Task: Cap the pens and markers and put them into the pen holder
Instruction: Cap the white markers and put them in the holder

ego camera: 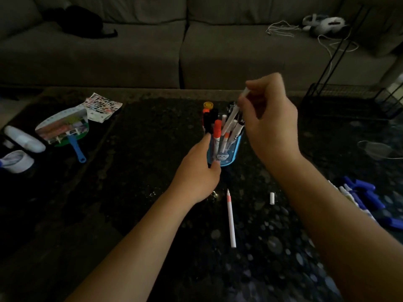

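A blue pen holder (pixel 229 159) with a cartoon face stands mid-table, packed with several pens and markers. My left hand (pixel 197 173) grips its left side, thumb on its lower front. My right hand (pixel 271 118), above and right of the holder, pinches a white pen (pixel 232 115) that slants down into it. An uncapped white pen with an orange band (pixel 230 216) lies on the dark table (pixel 141 171) in front of the holder. A small white cap (pixel 272 198) lies to its right.
A paper fan with a blue handle (pixel 65 129), a printed sheet (pixel 102 106) and white containers (pixel 18 160) lie at the left. Blue-and-white markers (pixel 359 195) sit at the right edge. A black wire rack (pixel 353 99) stands far right; a grey sofa (pixel 152 51) is behind.
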